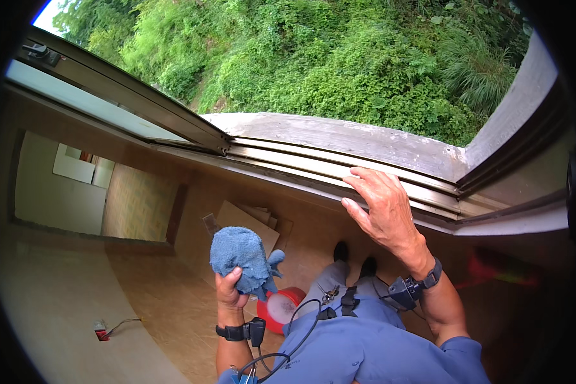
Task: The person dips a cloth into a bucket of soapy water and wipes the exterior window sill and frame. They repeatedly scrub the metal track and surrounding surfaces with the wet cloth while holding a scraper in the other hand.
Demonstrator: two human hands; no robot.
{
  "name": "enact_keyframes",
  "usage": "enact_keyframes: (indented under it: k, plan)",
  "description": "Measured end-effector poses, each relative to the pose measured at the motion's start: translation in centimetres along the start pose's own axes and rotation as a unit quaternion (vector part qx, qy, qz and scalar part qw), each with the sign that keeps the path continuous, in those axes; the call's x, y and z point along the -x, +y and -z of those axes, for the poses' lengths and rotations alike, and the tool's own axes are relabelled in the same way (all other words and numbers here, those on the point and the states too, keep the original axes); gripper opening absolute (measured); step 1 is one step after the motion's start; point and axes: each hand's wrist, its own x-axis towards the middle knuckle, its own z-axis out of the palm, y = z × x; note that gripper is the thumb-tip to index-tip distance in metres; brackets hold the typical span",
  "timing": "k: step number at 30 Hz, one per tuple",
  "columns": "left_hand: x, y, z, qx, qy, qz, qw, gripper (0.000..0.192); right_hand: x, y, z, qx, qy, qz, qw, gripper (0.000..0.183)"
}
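Bunched up in my left hand [231, 290] is a blue terry cloth [238, 254], raised in front of my left side. My right hand [381, 206] holds nothing; its fingers are spread over the metal sliding-window track [317, 168]. Whether the fingertips touch the track cannot be made out. To the left stands a metal-framed window sash [139, 98] with a latch. Below the cloth, a red bucket [264, 312] of cloudy, foamy water sits on the floor near my legs, partly hidden by the cloth.
A concrete outer sill [345, 139] runs beyond the track, with green plants outside. Flat boards [249, 223] lie on the brown floor. Wires hang from a wall box [103, 331] at lower left. A black cable [312, 319] loops across my front, and keys [329, 293] hang at my waist.
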Motion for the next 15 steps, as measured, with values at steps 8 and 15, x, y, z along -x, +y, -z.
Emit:
enact_keyframes:
  k: [8,15]
  plan:
    - [-2.9,-2.2,-0.6,0.021,0.031,0.035,0.999,0.074,-0.1,-0.1,-0.9,0.052,0.022,0.002,0.998,0.023]
    - [-10.2,1.4,-1.8,0.018,-0.033,-0.093,0.995,0.072,-1.3,-0.9,-1.9,0.066,0.036,-0.012,0.997,0.021]
